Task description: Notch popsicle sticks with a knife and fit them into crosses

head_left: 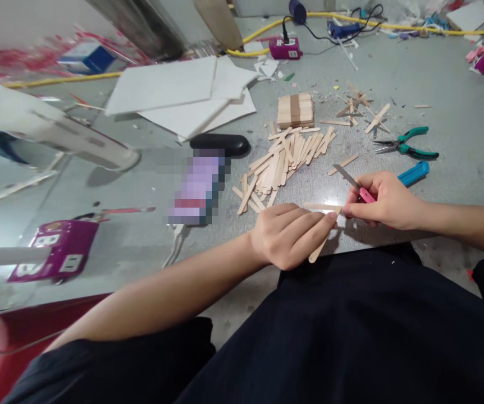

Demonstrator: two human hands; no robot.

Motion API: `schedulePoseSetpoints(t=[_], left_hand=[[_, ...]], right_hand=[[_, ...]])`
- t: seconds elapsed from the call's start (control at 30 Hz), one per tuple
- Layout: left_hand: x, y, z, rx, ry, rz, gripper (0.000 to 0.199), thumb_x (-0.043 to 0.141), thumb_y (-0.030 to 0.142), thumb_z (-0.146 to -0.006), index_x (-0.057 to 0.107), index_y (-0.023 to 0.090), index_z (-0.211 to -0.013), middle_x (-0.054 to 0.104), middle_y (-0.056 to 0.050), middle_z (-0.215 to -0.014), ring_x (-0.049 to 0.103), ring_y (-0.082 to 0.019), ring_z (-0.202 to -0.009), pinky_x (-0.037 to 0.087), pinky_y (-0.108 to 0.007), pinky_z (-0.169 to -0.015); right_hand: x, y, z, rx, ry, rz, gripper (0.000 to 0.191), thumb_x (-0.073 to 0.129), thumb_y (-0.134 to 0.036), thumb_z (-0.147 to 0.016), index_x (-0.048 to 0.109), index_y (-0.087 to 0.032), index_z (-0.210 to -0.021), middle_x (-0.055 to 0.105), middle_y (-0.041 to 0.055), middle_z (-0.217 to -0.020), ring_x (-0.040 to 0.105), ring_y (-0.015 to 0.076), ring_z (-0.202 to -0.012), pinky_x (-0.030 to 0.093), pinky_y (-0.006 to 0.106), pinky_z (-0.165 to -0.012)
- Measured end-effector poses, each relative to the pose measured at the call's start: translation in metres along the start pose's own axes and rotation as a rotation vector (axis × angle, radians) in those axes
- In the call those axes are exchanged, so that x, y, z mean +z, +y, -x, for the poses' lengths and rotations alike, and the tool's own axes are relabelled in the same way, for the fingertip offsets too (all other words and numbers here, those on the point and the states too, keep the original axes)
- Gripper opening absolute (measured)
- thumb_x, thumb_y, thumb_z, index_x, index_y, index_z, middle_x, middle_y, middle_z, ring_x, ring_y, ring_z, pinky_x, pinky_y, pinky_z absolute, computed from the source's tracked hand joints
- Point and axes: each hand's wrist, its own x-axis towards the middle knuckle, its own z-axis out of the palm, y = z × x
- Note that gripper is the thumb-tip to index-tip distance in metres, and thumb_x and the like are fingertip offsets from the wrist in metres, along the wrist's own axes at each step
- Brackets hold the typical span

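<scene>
My left hand [296, 235] is closed near the table's front edge, its fingertips pinching wooden craft sticks. One craft stick [318, 251] slants down below the fingers, and another [320, 206] lies above them; their ends meet at the fingertips. In my right hand [387, 199] is a pink utility knife [367, 196], its blade out and pointing up and left. My right thumb is close to where the sticks meet; whether it touches them I cannot tell. A loose pile of craft sticks [286, 160] spreads just beyond my hands, with a banded bundle of sticks [295, 110] behind it.
Green-handled pliers [408, 145] and a blue cutter [414, 174] lie to the right. At left are a blurred phone [197, 188], a black case [220, 145], white boards [174, 90] and a purple power socket [59, 247]. A yellow cable [393, 25] crosses the back.
</scene>
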Motion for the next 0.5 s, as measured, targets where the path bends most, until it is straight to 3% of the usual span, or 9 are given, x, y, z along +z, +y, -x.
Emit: schedulePoseSetpoints(t=[0.23, 0.4, 0.5], left_hand=[[-0.0032, -0.0004, -0.0009, -0.018, -0.021, -0.033, 0.018, 0.065, 0.015, -0.112, 0.081, 0.019, -0.104, 0.089, -0.005, -0.087, 0.084, -0.017, -0.069, 0.064, -0.026, -0.055], [0.0027, -0.0011, -0.0032, -0.028, 0.038, -0.095, 0.022, 0.065, 0.019, -0.113, 0.079, 0.019, -0.096, 0.074, -0.001, -0.069, 0.067, -0.014, -0.056, 0.053, -0.027, -0.048], [0.0062, -0.0020, 0.0000, -0.058, 0.082, -0.124, 0.018, 0.066, 0.020, -0.112, 0.078, 0.021, -0.099, 0.072, -0.001, -0.073, 0.066, -0.016, -0.063, 0.056, -0.029, -0.054]], right_hand=[[-0.0013, 0.0020, 0.0014, -0.033, 0.049, 0.034, 0.044, 0.109, -0.043, -0.068, 0.072, -0.020, -0.073, 0.060, -0.0063, -0.053, 0.052, 0.0088, -0.044, 0.041, 0.021, -0.041], [-0.0015, 0.0014, 0.0041, -0.038, 0.044, 0.034, 0.044, 0.110, -0.043, -0.068, 0.073, -0.020, -0.073, 0.061, -0.0059, -0.053, 0.053, 0.0094, -0.045, 0.044, 0.022, -0.041], [-0.0010, -0.0003, 0.0050, -0.031, 0.042, 0.016, 0.045, 0.111, -0.043, -0.066, 0.072, -0.020, -0.072, 0.061, -0.0060, -0.053, 0.054, 0.0096, -0.045, 0.043, 0.021, -0.040]])
